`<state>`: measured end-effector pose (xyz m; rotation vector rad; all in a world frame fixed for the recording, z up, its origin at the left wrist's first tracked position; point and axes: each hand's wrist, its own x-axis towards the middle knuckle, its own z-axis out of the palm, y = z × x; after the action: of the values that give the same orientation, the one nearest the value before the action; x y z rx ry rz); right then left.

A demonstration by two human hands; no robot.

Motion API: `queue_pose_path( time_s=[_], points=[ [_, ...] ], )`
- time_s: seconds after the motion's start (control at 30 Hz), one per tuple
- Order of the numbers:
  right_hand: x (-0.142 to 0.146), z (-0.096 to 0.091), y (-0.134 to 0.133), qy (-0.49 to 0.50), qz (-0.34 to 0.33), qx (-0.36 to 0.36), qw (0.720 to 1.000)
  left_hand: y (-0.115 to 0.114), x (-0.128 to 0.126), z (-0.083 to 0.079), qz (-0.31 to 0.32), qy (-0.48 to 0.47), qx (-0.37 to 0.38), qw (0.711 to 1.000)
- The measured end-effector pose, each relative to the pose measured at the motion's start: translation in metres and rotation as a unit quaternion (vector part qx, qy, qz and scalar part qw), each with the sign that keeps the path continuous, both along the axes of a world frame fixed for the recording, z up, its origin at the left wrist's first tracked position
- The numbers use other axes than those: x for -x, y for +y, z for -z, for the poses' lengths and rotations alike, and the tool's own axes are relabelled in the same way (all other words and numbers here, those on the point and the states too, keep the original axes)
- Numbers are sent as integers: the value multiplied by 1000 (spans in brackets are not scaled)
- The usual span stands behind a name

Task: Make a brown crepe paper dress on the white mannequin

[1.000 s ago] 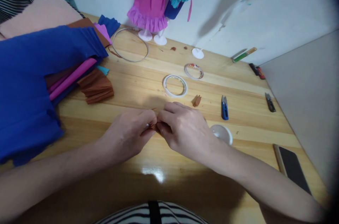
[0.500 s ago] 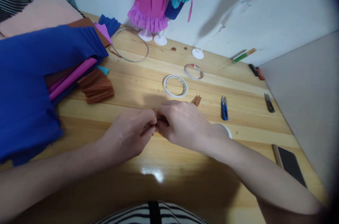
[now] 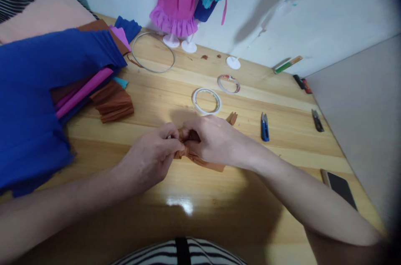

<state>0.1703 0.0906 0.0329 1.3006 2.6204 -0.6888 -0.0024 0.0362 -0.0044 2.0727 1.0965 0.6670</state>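
Between my two hands is a strip of brown crepe paper (image 3: 208, 163), gathered at its left end and trailing to the right under my right wrist. My left hand (image 3: 156, 152) pinches the gathered end between thumb and forefinger. Just beside it, my right hand (image 3: 213, 137) is closed on the same paper, its fingertips partly hidden. A small cut brown paper piece (image 3: 232, 118) lies behind my right hand. Past the hands rests a white roll of tape (image 3: 194, 99), with a second, thinner tape roll (image 3: 238, 87) behind it. Blue thread snips (image 3: 265, 128) lie to the right.
Blue crepe paper (image 3: 28, 73) and a folded brown piece (image 3: 114, 104) cover the left side. A wire ring (image 3: 133, 50) lies behind. Paper-dressed figures (image 3: 175, 2) stand by the wall. A phone (image 3: 340, 190), a black cutter (image 3: 317, 121) and a green pen-like stick (image 3: 286, 65) lie at right.
The brown crepe strip now shows below my right hand, where it was mostly hidden. My right hand has shifted slightly up and left, and my left fingers have re-gripped; the white ring under my forearm is now covered.
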Motion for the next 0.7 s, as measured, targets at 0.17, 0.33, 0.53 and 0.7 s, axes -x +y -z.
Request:
queue_pose_path(
  time_s=[0.17, 0.33, 0.53, 0.7],
  points=[
    [-4, -7, 0, 52, 20, 6, 998, 0, 0, 2, 4, 8, -1, 1000],
    [-8, -13, -3, 106, -9, 30, 994, -1, 1, 3, -1, 6, -8, 1000],
    [-7, -9, -4, 88, -38, 35, 995, -1, 0, 3, -4, 1, -8, 1000],
    [-7, -10, -4, 87, -44, 23, 995, 0, 0, 6, -15, -31, -12, 999]
  ],
)
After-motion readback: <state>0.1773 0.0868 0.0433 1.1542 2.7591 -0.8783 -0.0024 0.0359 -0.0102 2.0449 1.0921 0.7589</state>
